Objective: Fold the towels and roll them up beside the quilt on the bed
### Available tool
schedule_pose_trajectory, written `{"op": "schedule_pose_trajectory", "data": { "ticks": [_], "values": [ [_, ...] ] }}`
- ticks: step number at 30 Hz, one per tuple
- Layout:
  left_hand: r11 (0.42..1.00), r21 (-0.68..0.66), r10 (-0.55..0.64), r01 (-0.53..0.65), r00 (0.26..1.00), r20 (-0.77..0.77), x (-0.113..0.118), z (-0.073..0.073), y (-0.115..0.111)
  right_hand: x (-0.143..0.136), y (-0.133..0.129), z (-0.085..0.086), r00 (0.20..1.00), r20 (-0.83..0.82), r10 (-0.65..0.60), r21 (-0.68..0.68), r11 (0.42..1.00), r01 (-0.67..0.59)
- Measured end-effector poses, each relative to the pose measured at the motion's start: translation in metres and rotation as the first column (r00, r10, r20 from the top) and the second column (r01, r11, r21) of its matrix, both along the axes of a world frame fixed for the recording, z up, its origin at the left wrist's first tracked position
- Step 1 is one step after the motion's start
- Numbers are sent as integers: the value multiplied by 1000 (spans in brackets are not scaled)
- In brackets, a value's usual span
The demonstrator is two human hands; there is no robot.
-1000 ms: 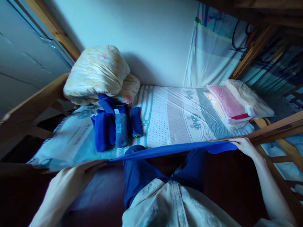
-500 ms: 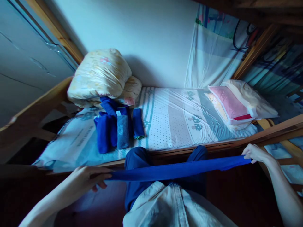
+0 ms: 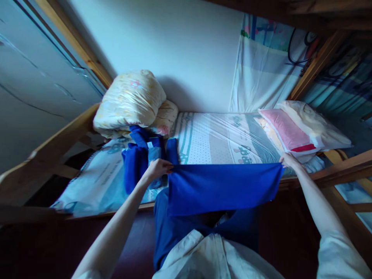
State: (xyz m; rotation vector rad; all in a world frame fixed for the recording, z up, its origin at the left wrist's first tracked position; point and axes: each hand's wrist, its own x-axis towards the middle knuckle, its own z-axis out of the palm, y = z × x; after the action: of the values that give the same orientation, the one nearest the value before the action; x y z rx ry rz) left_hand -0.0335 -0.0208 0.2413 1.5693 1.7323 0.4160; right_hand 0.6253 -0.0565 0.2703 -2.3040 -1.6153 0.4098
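A blue towel [image 3: 223, 188] hangs spread between my hands, its top edge pulled nearly straight above my knees. My left hand [image 3: 158, 169] pinches its left top corner, in front of the rolled cloths on the bed. At the right top corner, my right hand [image 3: 289, 160] grips it near the bed's front rail. Behind my left hand lie several blue rolled cloths [image 3: 135, 166] and a greyer blue roll [image 3: 154, 153] with a pale label. Part of that greyer roll is hidden by my hand.
The bed has a patterned sheet [image 3: 200, 145]. A folded yellowish quilt [image 3: 130, 100] is piled at the left, and a pink pillow [image 3: 290, 130] lies at the right. Wooden rails [image 3: 345, 164] edge the bed, and a wooden post [image 3: 316, 68] rises at right.
Both hands have moved up and forward, and closer together. The towel, before a narrow strip low over my lap, now hangs open as a wide panel. The view has shifted slightly.
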Motion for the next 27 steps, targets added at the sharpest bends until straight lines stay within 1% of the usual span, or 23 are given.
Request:
{"op": "schedule_pose_trajectory", "data": {
  "ticks": [2,3,5,7,8,10,12,13,15,17,21,23,25,27],
  "values": [
    [992,119,41,-31,995,-90,10,-1,31,-7,29,1,999,41,-23,-59,998,26],
    [980,193,71,-44,988,-140,14,0,44,-9,41,2,997,65,-28,-32,999,30],
    [934,352,139,-60,969,-203,18,0,64,-8,60,3,994,103,-23,108,994,12],
    [869,489,190,-68,960,-204,19,-5,75,-5,73,-2,993,110,-30,234,972,3],
    [837,543,202,-69,961,-188,20,-11,78,-4,77,-6,994,105,-38,285,959,6],
    [778,624,204,-69,968,-147,20,-27,80,-2,83,-21,995,88,-41,368,930,6],
    [748,662,174,-47,977,-127,21,-50,79,-1,85,-42,997,70,-27,429,903,-6],
    [750,661,147,-25,981,-129,22,-64,77,-1,85,-55,998,61,-14,446,895,-14],
    [782,622,76,36,985,-153,24,-94,74,-2,83,-84,999,41,10,452,892,-27],
    [828,551,2,102,983,-185,26,-126,71,-4,80,-116,1000,18,24,421,907,-30],
    [904,386,-89,186,963,-256,26,-190,64,-8,71,-177,1000,-20,22,256,967,-16],
    [929,303,-118,213,946,-303,27,-218,59,-11,65,-202,1000,-22,9,146,989,-5],
    [937,241,-154,253,919,-362,28,-240,53,-14,60,-224,1000,-13,10,33,999,-9],
    [923,219,-200,316,882,-428,27,-256,47,-16,54,-242,1000,-7,22,-56,998,-22]
  ]
}}
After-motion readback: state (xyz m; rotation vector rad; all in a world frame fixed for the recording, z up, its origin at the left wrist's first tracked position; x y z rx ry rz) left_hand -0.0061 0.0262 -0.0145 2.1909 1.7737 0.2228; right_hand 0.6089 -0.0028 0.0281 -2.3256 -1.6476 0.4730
